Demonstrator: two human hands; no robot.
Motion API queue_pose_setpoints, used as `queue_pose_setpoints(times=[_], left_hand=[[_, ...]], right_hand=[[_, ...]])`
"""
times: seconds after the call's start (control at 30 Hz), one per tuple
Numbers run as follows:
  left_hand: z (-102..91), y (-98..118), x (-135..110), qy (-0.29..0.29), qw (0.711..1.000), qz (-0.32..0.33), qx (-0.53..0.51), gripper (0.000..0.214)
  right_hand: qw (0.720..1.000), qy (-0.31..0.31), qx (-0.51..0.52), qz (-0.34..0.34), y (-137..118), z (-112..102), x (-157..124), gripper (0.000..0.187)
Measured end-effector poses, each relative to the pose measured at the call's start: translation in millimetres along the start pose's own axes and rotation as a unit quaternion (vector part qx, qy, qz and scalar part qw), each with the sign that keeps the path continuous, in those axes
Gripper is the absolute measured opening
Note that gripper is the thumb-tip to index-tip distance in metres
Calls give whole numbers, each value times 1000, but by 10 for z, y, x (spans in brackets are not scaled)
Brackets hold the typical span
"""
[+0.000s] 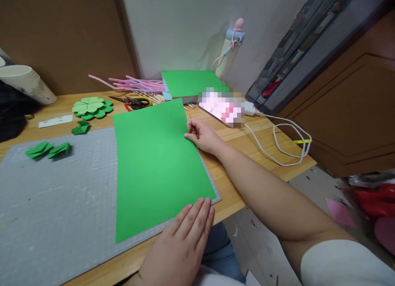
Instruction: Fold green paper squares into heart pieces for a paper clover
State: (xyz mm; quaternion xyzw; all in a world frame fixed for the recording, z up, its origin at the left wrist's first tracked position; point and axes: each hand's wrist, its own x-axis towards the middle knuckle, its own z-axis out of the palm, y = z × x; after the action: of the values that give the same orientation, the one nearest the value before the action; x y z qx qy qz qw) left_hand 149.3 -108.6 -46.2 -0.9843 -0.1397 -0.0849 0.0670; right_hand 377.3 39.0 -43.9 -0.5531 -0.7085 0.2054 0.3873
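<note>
A large green sheet of paper (154,166) lies over the right part of a grey cutting mat (77,212). My left hand (182,232) rests flat near the sheet's near right corner, its fingers stretched out and lying against each other. At the sheet's right edge, my right hand (202,136) is closed around a slim dark-red pen-like tool (195,132) with a thin tip pointing away from me. Whether it is a pen or a craft knife I cannot make out. Folded green paper pieces (60,150) sit on the mat's left side.
Behind the sheet are scissors (140,102), layered green paper flowers (91,107), pink pipe cleaners (138,85) and wooden sticks. A green-topped paper stack (191,82), a phone (220,109) with a white cable (290,164) and a bottle (230,51) stand farther right. Paper cups (27,82) are at left.
</note>
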Motion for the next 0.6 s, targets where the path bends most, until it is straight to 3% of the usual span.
queue_pose_setpoints(times=[0.6], left_hand=[[18, -35, 36, 22, 1000, 3, 13, 47]], right_hand=[[1000, -2, -7, 11, -5, 20, 26, 20]])
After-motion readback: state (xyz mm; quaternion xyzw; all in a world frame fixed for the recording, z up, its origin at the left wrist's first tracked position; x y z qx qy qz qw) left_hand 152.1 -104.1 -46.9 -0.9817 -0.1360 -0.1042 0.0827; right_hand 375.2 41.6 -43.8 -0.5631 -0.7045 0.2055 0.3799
